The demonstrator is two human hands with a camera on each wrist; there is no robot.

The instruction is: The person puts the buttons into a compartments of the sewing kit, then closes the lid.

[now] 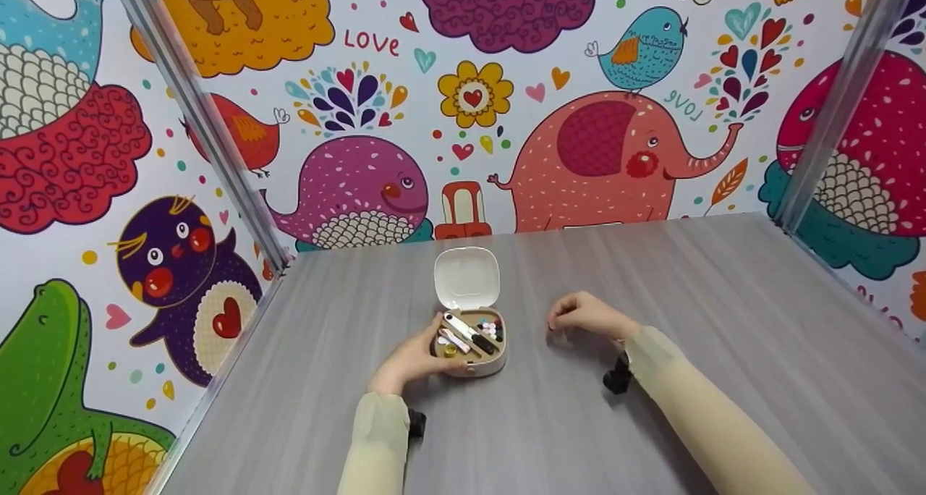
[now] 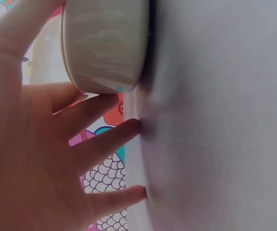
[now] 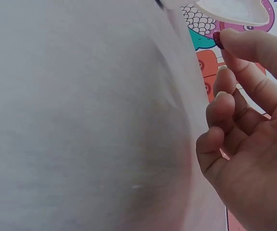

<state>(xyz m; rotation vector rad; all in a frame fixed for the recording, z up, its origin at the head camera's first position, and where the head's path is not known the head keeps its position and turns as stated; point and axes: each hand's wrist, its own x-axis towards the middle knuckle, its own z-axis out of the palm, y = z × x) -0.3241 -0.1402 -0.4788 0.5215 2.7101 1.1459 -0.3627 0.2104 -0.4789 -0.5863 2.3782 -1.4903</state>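
A small beige box (image 1: pixel 489 365) stands on the table with its white-lined lid (image 1: pixel 467 278) raised at the back. My left hand (image 1: pixel 414 360) grips its left side, thumb at the front; in the left wrist view the index and middle fingers touch the wall and the other fingers reach toward the tabletop. Inside the box lie a slim white-and-black tool (image 1: pixel 469 331), a small gold ring-like piece (image 1: pixel 450 351), and several small round black, white and pink pieces (image 1: pixel 492 328). Right of the box, my right hand (image 1: pixel 589 315) pinches a tiny dark red piece (image 3: pixel 218 40) between thumb and index finger; its exact kind is unclear.
The grey wood-grain table (image 1: pixel 535 437) extends around the box. Printed panels with cartoon animals (image 1: pixel 593 162) close it in at the back and sides, with metal posts (image 1: pixel 210 133) at the corners. A black wrist camera (image 1: pixel 617 376) sits under the right forearm.
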